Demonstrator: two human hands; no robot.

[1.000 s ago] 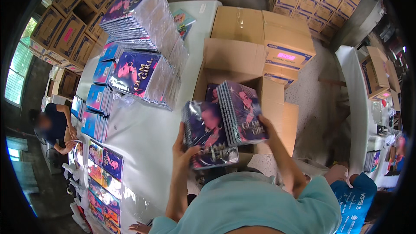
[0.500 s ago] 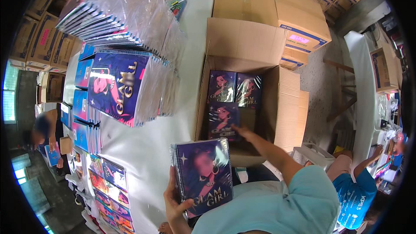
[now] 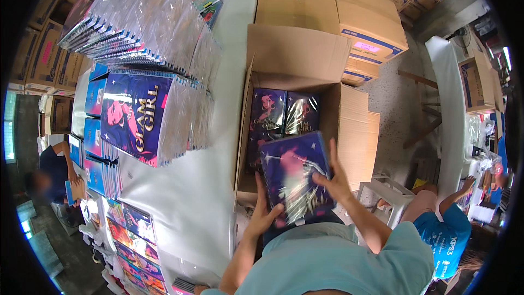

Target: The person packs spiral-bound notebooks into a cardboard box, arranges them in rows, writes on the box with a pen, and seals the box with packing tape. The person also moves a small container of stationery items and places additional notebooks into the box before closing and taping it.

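A plastic-wrapped spiral notebook with a purple cover and a drawn figure is between my hands, over the near end of an open cardboard box. My left hand grips its lower left edge, thumb on the cover. At its right edge, my right hand grips it with the thumb across the front. Inside the box, matching notebooks lie flat side by side at the far end. Another notebook below them is partly hidden behind the held one.
A tall stack of wrapped notebooks stands on the white-covered table to the left, beside blue notebooks. Closed cartons sit beyond the open box. One person works at far left, another in blue at right, near a white stool.
The held notebook has moved right, over the box's near end. My right hand has left the notebook in the box and taken hold of the held one's right side.
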